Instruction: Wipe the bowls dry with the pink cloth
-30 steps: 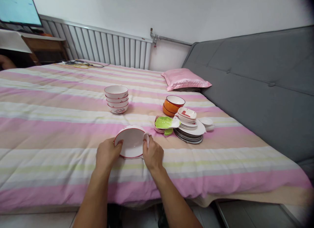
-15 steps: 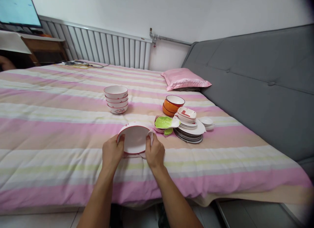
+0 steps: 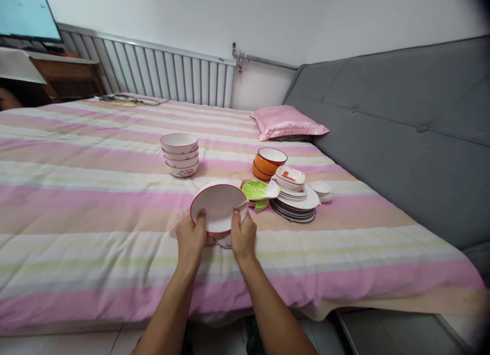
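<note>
Both hands grip a white bowl [image 3: 219,207] with a red rim, tilted so its inside faces me. My left hand [image 3: 192,237] is closed on its lower left edge, thumb inside the rim. On the lower right edge my right hand [image 3: 243,234] is closed the same way. A thin pale pinkish cloth [image 3: 222,239] shows below the bowl and beside both hands; how much of it lies between fingers and bowl is hidden. Beyond the bowl, to the left, stands a stack of several white bowls [image 3: 179,153] with red rims.
Right of the bowl are green leaf-shaped dishes [image 3: 257,190], orange bowls [image 3: 267,165], stacked plates [image 3: 296,204] topped by small dishes [image 3: 290,175], and more small white dishes [image 3: 322,190]. A pink pillow [image 3: 289,122] lies against the grey headboard [image 3: 390,130]. Cables [image 3: 130,99] lie at the far left.
The bowl has moved slightly right and turned, its opening now facing me more. My left hand has shifted right along the rim toward its lower edge, and more cloth shows at the left.
</note>
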{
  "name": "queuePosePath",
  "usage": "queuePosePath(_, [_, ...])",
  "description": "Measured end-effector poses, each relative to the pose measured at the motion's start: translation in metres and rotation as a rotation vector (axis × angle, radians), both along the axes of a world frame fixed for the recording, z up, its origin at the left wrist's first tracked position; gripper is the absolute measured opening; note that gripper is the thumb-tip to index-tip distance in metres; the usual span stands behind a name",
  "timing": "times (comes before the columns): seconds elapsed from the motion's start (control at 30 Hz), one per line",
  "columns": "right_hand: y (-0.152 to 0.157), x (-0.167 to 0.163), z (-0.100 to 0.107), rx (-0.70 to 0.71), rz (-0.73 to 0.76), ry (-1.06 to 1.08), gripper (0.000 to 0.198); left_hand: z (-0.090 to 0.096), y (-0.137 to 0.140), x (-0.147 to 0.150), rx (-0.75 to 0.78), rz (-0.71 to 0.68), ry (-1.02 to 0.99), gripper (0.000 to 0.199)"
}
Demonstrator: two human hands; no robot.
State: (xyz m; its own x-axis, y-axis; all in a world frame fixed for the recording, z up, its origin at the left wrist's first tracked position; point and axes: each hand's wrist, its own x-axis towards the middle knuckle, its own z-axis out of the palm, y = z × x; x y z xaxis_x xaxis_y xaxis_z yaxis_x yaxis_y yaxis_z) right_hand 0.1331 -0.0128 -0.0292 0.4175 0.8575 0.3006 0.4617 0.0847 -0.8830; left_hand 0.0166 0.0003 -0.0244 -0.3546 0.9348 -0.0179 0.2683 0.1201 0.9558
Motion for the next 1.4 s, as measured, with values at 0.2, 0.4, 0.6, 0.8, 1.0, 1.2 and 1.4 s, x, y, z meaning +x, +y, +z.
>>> queuePosePath(0.2, [0.0, -0.003, 0.0, -0.016, -0.015, 0.089, 0.039, 0.0, -0.005, 0.014, 0.017, -0.025, -0.213, 0.036])
queuePosePath(0.4, [-0.004, -0.008, 0.002, -0.084, 0.068, 0.247, 0.039, 0.006, -0.012, 0.032, 0.009, -0.023, -0.428, 0.032])
queuePosePath(0.6, [-0.001, -0.011, -0.009, -0.073, 0.154, 0.519, 0.033, 0.014, -0.02, 0.045, 0.071, -0.081, -0.519, 0.04])
queuePosePath(0.8, [0.006, -0.003, -0.011, 0.046, 0.058, 0.576, 0.031, 0.011, -0.014, 0.033, -0.027, -0.191, -0.363, 0.053])
queuePosePath(1.0, [0.006, 0.015, -0.006, 0.126, -0.04, 0.208, 0.036, 0.024, -0.006, -0.006, 0.079, -0.176, 0.3, 0.054])
queuePosePath(1.2, [-0.001, 0.017, -0.003, 0.186, 0.008, -0.182, 0.033, 0.022, -0.003, -0.03, -0.097, -0.336, 0.468, 0.059])
queuePosePath(1.4, [-0.002, 0.013, -0.002, 0.212, 0.005, -0.244, 0.031, 0.013, -0.001, -0.034, -0.122, -0.358, 0.279, 0.053])
